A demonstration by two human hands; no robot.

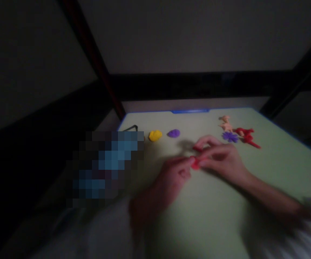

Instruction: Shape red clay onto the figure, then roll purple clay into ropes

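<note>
A small red lump (195, 164), which looks like modelling clay, is held just above the table between my two hands. My left hand (175, 177) is closed, with thumb and forefinger on the lump's left side. From the right, my right hand (227, 160) pinches the same lump between its fingertips; another finger is raised and curled behind. Motion blur and dim light hide the lump's exact shape. Farther back lie a yellow lump (154, 135) and a purple lump (174, 133).
At the table's (276, 163) back right lie a purple flower-like piece (230, 137), peach-coloured shaped pieces (227, 126) and red shaped pieces (248, 138). A pixelated patch (112, 162) covers the left side, with a thin dark loop (134, 127) above it. A blue strip edges the table's back.
</note>
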